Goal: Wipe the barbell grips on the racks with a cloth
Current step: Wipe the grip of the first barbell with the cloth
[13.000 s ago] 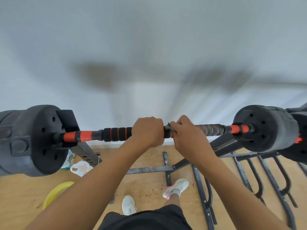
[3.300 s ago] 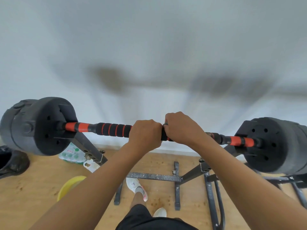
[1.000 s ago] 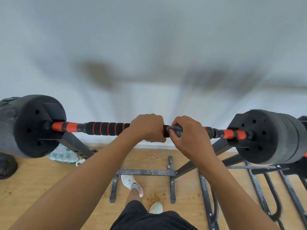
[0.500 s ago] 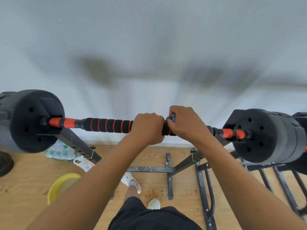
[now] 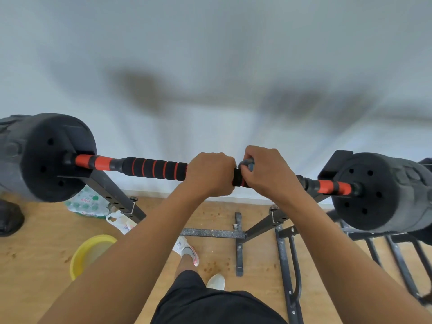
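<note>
A barbell with black foam grips ringed in red lies across a black rack, a black weight plate on each end. My left hand grips the bar near its middle. Just right of it, my right hand wraps a grey-blue cloth round the right grip; only a small fold of cloth shows between my fingers. The foam under both hands is hidden.
The right weight plate hangs close to my right forearm. On the wooden floor below are a yellow basin, a pack of bottles, the rack's base bar, and more black rack tubing at right. A white wall stands behind.
My right hand has rolled over the bar with the cloth, from the front of the grip to its top, staying beside my left hand. My left hand keeps its hold.
</note>
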Action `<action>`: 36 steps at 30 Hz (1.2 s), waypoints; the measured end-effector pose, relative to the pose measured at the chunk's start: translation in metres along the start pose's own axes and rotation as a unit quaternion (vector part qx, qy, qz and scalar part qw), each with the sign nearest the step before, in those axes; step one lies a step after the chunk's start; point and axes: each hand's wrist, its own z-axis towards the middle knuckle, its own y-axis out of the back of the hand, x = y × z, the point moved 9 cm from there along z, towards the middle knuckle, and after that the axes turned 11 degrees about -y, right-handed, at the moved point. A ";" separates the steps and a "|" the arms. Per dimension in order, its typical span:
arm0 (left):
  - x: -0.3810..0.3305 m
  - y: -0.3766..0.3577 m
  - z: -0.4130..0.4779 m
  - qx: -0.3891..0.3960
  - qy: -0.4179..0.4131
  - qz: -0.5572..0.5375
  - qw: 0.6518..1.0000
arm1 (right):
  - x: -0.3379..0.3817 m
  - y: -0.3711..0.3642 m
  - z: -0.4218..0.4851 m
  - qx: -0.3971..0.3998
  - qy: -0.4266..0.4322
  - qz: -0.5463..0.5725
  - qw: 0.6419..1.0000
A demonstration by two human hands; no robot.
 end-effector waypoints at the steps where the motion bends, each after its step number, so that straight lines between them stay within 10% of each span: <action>1: -0.003 0.000 -0.004 -0.019 0.000 0.038 0.999 | 0.001 0.000 0.003 0.006 -0.002 0.003 1.000; 5: -0.013 0.004 -0.010 -0.078 -0.007 0.108 0.991 | 0.001 0.000 0.008 0.013 -0.018 0.002 1.000; 13: 0.003 -0.025 0.008 0.251 -0.006 -0.221 0.942 | 0.004 0.000 -0.001 0.057 -0.009 -0.061 0.996; 18: 0.001 -0.001 -0.002 0.014 0.012 -0.022 1.000 | 0.004 -0.005 0.000 0.030 -0.005 -0.058 0.998; 23: -0.020 0.007 -0.023 -0.207 -0.008 0.126 0.970 | 0.004 -0.004 0.011 0.060 -0.032 -0.047 0.997; 27: -0.007 -0.003 0.002 0.066 -0.017 -0.013 0.998 | 0.001 -0.001 0.008 0.101 -0.044 -0.033 0.993; 31: 0.004 -0.021 0.003 0.284 0.022 -0.242 0.927 | 0.004 0.000 0.005 0.106 -0.032 -0.063 0.992; 36: 0.004 -0.011 0.001 0.078 0.025 -0.064 0.995 | 0.010 -0.009 0.015 0.089 -0.027 -0.109 0.990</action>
